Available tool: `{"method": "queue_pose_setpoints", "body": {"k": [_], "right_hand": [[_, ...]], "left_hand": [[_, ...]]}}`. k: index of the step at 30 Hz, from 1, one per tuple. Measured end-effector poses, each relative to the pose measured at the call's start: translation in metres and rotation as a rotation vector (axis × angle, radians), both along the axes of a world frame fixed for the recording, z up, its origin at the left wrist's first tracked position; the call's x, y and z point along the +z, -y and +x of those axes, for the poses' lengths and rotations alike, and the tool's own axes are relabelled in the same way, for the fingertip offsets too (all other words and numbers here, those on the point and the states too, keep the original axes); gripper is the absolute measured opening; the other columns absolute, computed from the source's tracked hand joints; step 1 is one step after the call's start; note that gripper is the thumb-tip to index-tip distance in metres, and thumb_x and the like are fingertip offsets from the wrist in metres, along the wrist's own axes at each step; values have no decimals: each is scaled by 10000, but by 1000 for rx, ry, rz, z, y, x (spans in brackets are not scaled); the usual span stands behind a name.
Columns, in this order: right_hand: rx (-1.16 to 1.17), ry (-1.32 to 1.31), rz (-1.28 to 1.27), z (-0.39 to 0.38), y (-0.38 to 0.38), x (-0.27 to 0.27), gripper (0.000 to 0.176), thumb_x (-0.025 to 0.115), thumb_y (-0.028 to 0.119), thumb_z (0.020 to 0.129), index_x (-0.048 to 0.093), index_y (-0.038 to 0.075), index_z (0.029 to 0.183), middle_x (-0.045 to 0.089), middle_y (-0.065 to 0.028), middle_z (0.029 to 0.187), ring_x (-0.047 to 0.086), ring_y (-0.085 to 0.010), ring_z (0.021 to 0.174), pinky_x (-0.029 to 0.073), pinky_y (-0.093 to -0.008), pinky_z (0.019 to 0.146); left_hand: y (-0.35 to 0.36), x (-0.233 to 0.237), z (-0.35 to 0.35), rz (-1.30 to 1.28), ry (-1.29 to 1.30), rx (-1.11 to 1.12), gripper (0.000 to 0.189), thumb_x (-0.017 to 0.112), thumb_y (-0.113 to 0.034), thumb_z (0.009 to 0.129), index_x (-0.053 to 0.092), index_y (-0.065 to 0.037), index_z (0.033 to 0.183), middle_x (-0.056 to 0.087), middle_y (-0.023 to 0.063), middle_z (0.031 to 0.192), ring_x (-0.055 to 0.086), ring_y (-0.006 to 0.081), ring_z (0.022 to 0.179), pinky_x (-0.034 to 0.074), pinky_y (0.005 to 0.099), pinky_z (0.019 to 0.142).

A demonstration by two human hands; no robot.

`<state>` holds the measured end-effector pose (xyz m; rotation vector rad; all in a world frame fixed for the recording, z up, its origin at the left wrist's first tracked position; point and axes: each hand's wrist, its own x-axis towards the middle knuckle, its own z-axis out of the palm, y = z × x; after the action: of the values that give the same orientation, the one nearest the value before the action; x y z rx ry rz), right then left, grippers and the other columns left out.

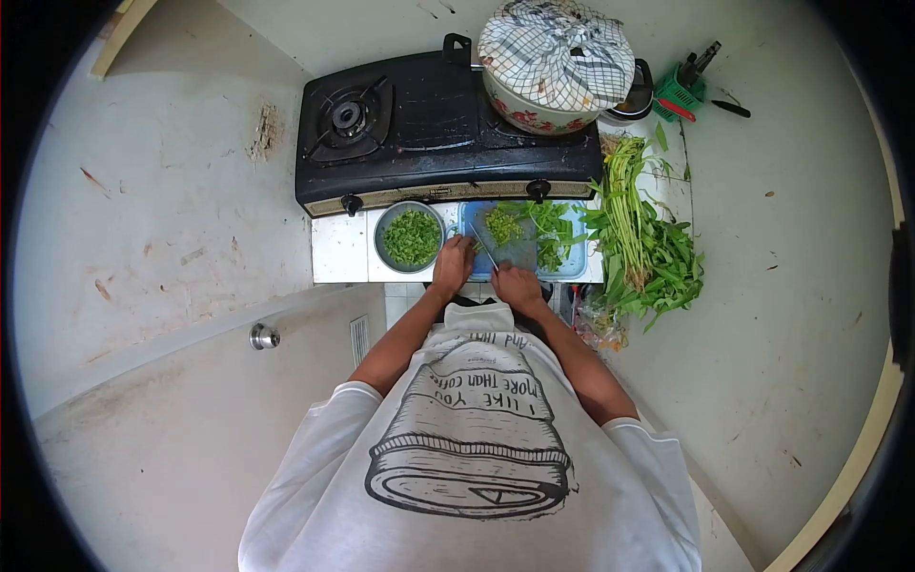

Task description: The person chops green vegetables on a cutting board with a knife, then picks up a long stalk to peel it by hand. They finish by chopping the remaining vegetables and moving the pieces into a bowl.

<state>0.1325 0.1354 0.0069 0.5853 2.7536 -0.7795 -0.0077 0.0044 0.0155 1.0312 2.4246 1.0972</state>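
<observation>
Centrally, seen from above: left hand (454,263) curled, fingertips pressed down on a few green stems (474,246) at the left edge of the blue cutting board (572,265), apparently to keep them from rolling under the blade. Right hand (516,285) closed in a fist on the handle of a knife (485,251). Handle hidden inside the grip, blade angled away over the board between the two hands, just beside the left fingertips.

Lying on the board beyond the knife: a heap of cut leaves (505,225), with longer uncut pieces (553,238) to its right. Standing just left of the board, close to the left hand: a metal bowl (383,221) filled with chopped greens (412,238), seemingly kept there to receive what is cut. Resting right of the board: a large bundle of leafy greens (640,238), long stems pointing away, leaves toward the person.

Behind board and bowl: a black stove (419,114), left burner bare, right side taken by a flowered pot (534,116) covered with a checked cloth (556,52). Farther right: a green basket (679,88) holding utensils.

Crowding the narrow tiled counter (338,250): bowl and board side by side, stove close behind, bundle spilling past the right end. Nothing between hands and board.
</observation>
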Motion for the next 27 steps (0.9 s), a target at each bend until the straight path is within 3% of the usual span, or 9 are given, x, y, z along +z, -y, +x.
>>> {"method": "queue_pose_setpoints", "body": {"k": [13,27], "right_hand": [[21,17,4,1,-6,6,410,506,351,1036,628,-36,974,730,-244,779,742,-414,747,597,-520,714],[95,-69,22,8,-6,2,392,522,352,1040,613,-19,949,702,-244,700,722,-418,664,584,-526,635]], "left_hand": [[3,-4,-4,-27,-115,-130,101,649,-45,896,671,-19,992,621,176,907,623,403,864,524,485,781],[8,-16,-9,-28,-138,-202,88,664,-39,885,697,-15,963,658,164,927,645,373,890,534,469,788]]}}
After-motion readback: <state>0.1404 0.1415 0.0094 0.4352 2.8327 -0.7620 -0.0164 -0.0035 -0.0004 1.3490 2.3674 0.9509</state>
